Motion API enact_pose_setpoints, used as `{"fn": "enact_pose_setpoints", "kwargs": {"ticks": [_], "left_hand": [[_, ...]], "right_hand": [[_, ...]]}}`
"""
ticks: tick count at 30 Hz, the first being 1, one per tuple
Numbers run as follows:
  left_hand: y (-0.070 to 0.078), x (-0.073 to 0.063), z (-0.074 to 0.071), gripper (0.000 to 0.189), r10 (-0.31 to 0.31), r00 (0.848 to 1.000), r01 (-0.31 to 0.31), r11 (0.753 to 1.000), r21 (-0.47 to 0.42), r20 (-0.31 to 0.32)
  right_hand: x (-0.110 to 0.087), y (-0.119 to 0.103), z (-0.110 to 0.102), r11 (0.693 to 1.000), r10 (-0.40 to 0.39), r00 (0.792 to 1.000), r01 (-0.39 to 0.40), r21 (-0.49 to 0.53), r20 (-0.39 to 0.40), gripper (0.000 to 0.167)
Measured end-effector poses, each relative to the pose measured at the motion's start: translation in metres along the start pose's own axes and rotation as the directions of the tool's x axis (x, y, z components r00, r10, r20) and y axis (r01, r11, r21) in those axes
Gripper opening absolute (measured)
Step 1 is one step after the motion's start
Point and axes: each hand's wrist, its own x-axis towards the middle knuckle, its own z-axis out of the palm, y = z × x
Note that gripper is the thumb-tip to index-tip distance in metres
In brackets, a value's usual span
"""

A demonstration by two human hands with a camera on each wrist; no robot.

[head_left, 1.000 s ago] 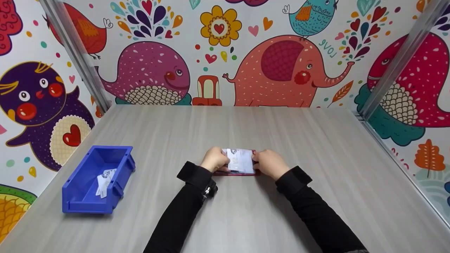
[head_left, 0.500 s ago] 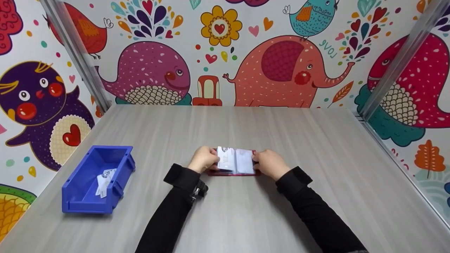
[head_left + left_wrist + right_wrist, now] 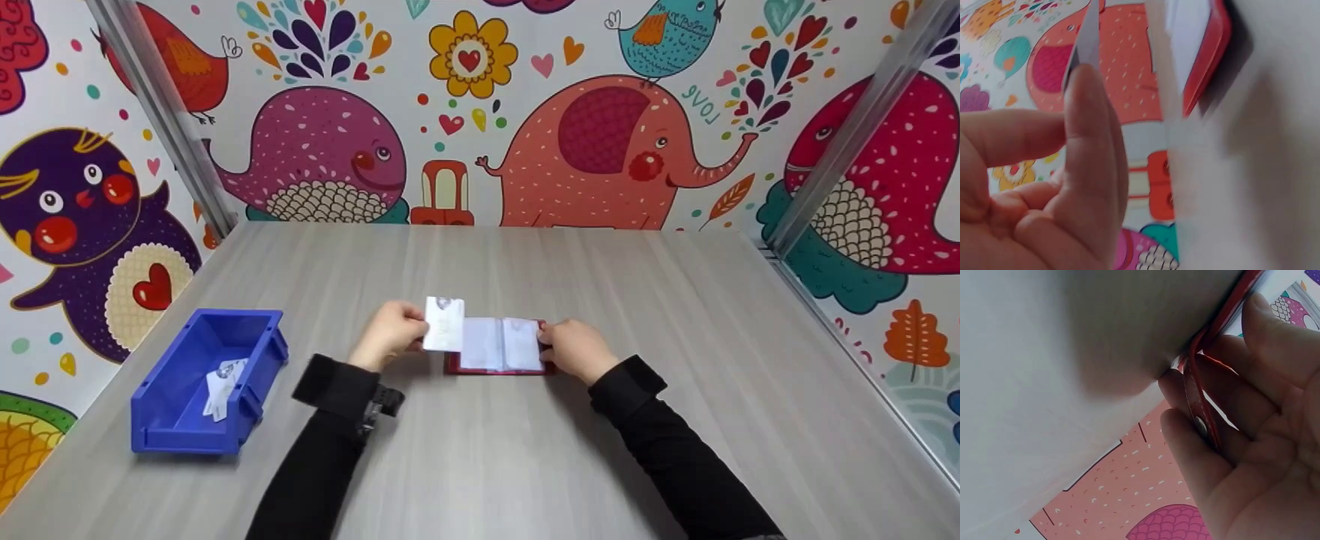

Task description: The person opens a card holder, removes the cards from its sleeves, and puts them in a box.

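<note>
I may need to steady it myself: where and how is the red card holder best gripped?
Probably by its right edge, coming from the right, thumb above and fingers beneath, as the right hand does. The red card holder is open like a book, so that thin outer edge suits a pinch and leaves the pages mostly uncovered.

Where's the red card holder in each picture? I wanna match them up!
Head: the red card holder is open, just below the middle.
Left wrist: its red corner pokes in at the top, right of the middle.
Right wrist: its strap is right of the middle.
Shared landmark: the orange-pink elephant picture.
</note>
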Motion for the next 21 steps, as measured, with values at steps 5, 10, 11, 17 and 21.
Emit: {"fn": "enact_pose_setpoints", "kwargs": {"ticks": [5, 10, 11, 17, 21], "left_hand": [[-0.003, -0.008, -0.028, 0.025, 0.011, 1.0, -0.012, 0.997, -0.08, -0.015], [-0.009, -0.015, -0.047, 0.029, 0.024, 0.998, -0.028, 0.997, -0.066, -0.051], [-0.01, -0.017, -0.05, 0.03, 0.028, 0.998, -0.031, 0.998, -0.056, -0.054], [-0.016, -0.031, -0.074, 0.032, 0.052, 0.996, -0.052, 0.999, -0.008, -0.071], [-0.018, -0.044, -0.094, 0.031, 0.08, 0.991, -0.076, 0.996, 0.04, -0.109]], "right_hand": [[0.001, 0.0, -0.001, 1.0, -0.007, 1.0, 0.007, 0.008, -0.001, 0.012], [0.001, 0.001, -0.001, 1.0, 0.002, 1.0, -0.002, 0.019, 0.006, 0.012], [0.001, 0.001, -0.001, 1.0, 0.005, 1.0, -0.005, 0.019, 0.007, 0.012], [0.001, 0.001, 0.001, 1.0, 0.005, 1.0, -0.005, 0.008, 0.01, 0.011], [0.002, 0.002, 0.001, 1.0, 0.016, 1.0, -0.016, 0.015, 0.018, 0.011]]}}
